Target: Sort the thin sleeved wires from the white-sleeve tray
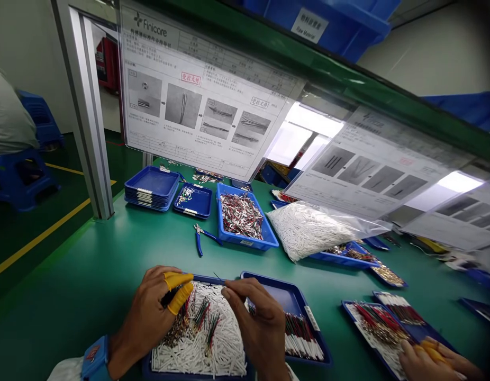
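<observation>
At the near edge of the green table (90, 275), our left hand (150, 312) wears yellow rubber cots on thumb and forefinger. Its grip pinches a bundle of red and green wires with brass ends (197, 315). The bundle fans out over a shallow blue tray heaped with short white tubes (146, 365).

Our right hand (256, 317) sits just beside the left, above the same tray. Its grip is pressed together on one thin dark wire (218, 277), whose tip points toward the left hand.

Touching this tray on the right is a second shallow blue tray (280, 296), with a row of white-sleeved wires (302, 341) along its near side.

Toward the table's middle lie blue-handled cutters (199, 238), a deep blue bin of red and green wires (241, 217) and a clear plastic bag of white tubes (308, 227).

A stack of empty blue trays (152, 188) stands by the far left corner.

At the near right corner, a co-worker's hand (431, 360) rests on another tray of wires (372, 323).
</observation>
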`<state>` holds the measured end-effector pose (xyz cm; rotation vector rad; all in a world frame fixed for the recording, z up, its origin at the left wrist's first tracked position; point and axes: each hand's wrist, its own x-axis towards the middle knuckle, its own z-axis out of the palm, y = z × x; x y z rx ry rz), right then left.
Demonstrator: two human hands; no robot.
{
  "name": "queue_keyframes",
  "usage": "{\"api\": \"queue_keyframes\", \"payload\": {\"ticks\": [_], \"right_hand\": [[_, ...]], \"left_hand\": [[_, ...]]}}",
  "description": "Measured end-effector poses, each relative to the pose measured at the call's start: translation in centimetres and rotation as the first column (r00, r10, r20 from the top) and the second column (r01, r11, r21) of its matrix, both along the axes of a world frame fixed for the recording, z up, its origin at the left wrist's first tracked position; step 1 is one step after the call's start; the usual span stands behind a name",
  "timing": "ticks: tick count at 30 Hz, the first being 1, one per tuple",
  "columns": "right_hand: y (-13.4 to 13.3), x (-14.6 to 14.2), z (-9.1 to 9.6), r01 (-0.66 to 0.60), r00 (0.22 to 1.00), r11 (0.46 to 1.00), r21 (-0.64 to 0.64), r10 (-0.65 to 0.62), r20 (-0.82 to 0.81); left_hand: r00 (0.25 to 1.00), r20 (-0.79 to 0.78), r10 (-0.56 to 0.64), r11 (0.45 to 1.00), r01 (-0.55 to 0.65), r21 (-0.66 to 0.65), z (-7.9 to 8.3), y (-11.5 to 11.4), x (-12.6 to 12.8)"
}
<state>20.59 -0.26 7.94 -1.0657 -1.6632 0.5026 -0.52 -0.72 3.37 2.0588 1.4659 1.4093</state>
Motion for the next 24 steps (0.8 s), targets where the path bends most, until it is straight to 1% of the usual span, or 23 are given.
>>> {"api": "queue_keyframes", "payload": {"ticks": [3, 5, 7, 9, 11, 13, 15, 17, 19, 21, 22, 24], "right_hand": [[-0.2, -1.5, -1.3, -0.029, 0.998, 0.994, 0.110, 0.035, -0.053], [-0.4, -2.4, -2.2, -0.071, 0.997, 0.987, 0.141, 0.076, -0.031], [-0.6, -3.1, -2.8, -0.119, 0.993, 0.983, 0.142, 0.121, -0.007], [-0.8, -3.6, -3.1, -0.162, 0.986, 0.979, 0.123, 0.166, -0.019], [-1.0, -3.9, -3.0, -0.205, 0.974, 0.976, 0.080, 0.211, -0.079], [-1.0, -4.2, -2.9, -0.244, 0.957, 0.969, 0.027, 0.245, -0.155], [-1.0, -4.2, -2.7, -0.269, 0.941, 0.963, -0.019, 0.259, -0.218], [-0.9, -3.9, -2.6, -0.251, 0.937, 0.967, -0.044, 0.231, -0.262], [-0.7, -3.5, -2.4, -0.170, 0.940, 0.983, -0.075, 0.139, -0.312], [-0.4, -3.1, -2.1, -0.092, 0.934, 0.986, -0.141, 0.036, -0.356], [-0.3, -2.9, -1.8, -0.078, 0.928, 0.981, -0.180, 0.006, -0.372], [0.0, -2.7, -1.3, -0.101, 0.921, 0.968, -0.231, 0.003, -0.390]], "left_hand": [[0.986, 0.122, -0.116, 0.989, 0.126, -0.082, 0.6, -0.5, 0.6], [0.958, 0.210, -0.194, 0.969, 0.221, -0.112, 0.8, -0.8, 0.9], [0.929, 0.294, -0.226, 0.954, 0.272, -0.128, 0.9, -0.9, 1.1], [0.904, 0.371, -0.215, 0.947, 0.285, -0.146, 0.9, -0.8, 1.2], [0.881, 0.428, -0.202, 0.943, 0.293, -0.156, 0.9, -0.6, 1.2], [0.870, 0.457, -0.188, 0.944, 0.288, -0.160, 0.9, -0.4, 1.1], [0.882, 0.448, -0.145, 0.956, 0.242, -0.166, 1.0, -0.4, 1.1], [0.907, 0.411, -0.091, 0.966, 0.181, -0.186, 1.1, -0.4, 1.1], [0.927, 0.369, -0.059, 0.964, 0.149, -0.219, 1.2, -0.6, 1.1], [0.941, 0.335, -0.054, 0.958, 0.143, -0.249, 1.1, -0.7, 1.2], [0.947, 0.318, -0.053, 0.956, 0.140, -0.256, 1.0, -0.7, 1.2], [0.957, 0.284, -0.054, 0.959, 0.130, -0.254, 0.7, -0.7, 1.2]]}}
